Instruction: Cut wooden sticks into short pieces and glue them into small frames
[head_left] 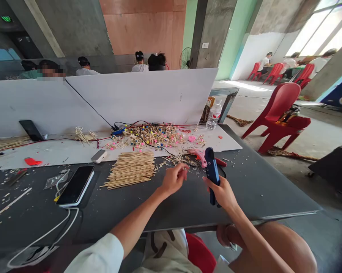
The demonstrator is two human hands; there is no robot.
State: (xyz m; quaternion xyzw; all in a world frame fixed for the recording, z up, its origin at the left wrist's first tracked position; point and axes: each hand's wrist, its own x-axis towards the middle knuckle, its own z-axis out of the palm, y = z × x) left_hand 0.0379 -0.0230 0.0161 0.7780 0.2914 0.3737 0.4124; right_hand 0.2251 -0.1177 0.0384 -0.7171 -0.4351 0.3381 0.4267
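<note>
My right hand (222, 190) is wrapped round a dark blue handheld tool (212, 170) with two handles, upright over the black table. To its left, my left hand (174, 179) hovers above the tabletop with its fingers curled together; what they hold, if anything, is too small to make out. A row of thin wooden sticks (132, 170) lies left of that hand. Short cut stick pieces (172, 160) are scattered just beyond it. Behind the blue tool lies a pink tool (201, 158), partly hidden.
A pile of sticks with coloured balls (156, 136) runs along the white board (131, 98). A phone (76, 185) with white cables lies at the left, a small white box (99, 156) behind it. A bottle (213, 115) stands at the back right, beyond which is a red chair (283, 102).
</note>
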